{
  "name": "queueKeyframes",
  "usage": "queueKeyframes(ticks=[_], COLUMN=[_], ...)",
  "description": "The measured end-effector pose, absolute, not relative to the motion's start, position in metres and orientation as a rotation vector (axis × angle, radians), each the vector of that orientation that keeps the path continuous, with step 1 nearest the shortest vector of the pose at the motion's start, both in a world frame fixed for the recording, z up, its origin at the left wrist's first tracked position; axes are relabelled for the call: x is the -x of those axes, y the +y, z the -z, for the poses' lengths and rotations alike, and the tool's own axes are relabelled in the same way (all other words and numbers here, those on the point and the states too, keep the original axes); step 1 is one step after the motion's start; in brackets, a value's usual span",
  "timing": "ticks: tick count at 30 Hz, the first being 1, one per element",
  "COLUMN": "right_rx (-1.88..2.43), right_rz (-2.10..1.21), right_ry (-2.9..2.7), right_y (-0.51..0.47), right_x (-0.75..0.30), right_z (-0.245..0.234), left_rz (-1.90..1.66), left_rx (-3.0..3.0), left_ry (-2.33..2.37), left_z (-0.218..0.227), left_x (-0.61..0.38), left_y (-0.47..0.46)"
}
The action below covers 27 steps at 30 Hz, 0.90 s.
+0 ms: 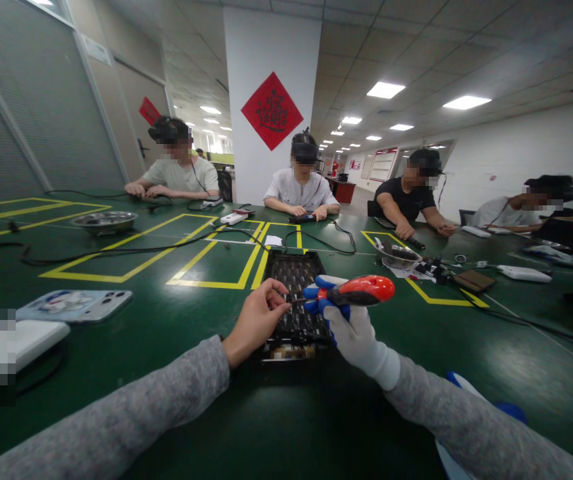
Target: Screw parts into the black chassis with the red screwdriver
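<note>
My right hand (355, 330), in a white and blue work glove, is closed around a screwdriver (366, 291) with a red and black handle. Its thin shaft points left, toward the fingertips of my bare left hand (261, 313). There the left thumb and fingers are pinched together at the shaft's tip; whatever lies between them is too small to make out. Below both hands lies an open black case (294, 275) with rows of dark, shiny parts inside. Brownish pieces show at its near end.
A phone (74, 305) and a white device lie at left, a metal bowl (104, 221) farther back. Another bowl (399, 255) with clutter stands at right. A second glove (486, 397) is beside my right forearm. Cables cross the green table (176, 360). Several people sit around it.
</note>
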State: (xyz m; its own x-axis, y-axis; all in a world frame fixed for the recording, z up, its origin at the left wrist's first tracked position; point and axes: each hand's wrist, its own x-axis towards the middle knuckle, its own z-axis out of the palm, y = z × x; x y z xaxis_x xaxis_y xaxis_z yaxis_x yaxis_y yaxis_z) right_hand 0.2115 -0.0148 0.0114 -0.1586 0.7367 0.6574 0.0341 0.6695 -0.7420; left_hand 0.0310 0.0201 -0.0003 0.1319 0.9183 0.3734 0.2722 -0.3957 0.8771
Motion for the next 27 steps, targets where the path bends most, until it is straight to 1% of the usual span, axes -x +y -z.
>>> queueKeyframes(ticks=[8, 11, 17, 21, 27], right_rx=[0.574, 0.552, 0.567, 0.579, 0.642], right_rz=[-0.724, -0.739, -0.649, -0.707, -0.666], right_ry=[-1.754, -1.722, -1.677, -1.625, -1.480], right_y=[-0.015, -0.014, -0.015, -0.018, -0.020], right_x=[-0.214, -0.213, -0.213, -0.211, -0.207], right_z=[-0.009, -0.009, -0.010, -0.013, -0.020], left_rz=[-1.313, -1.331, -1.337, -1.347, -1.286], left_rx=[-1.792, -1.789, -1.787, -1.815, -1.909], left_ry=[1.173, 1.178, 1.223, 1.241, 1.283], left_z=[0.002, 0.001, 0.000, 0.000, 0.002], left_x=[-0.030, -0.031, -0.032, -0.032, -0.031], left_y=[0.022, 0.022, 0.018, 0.018, 0.020])
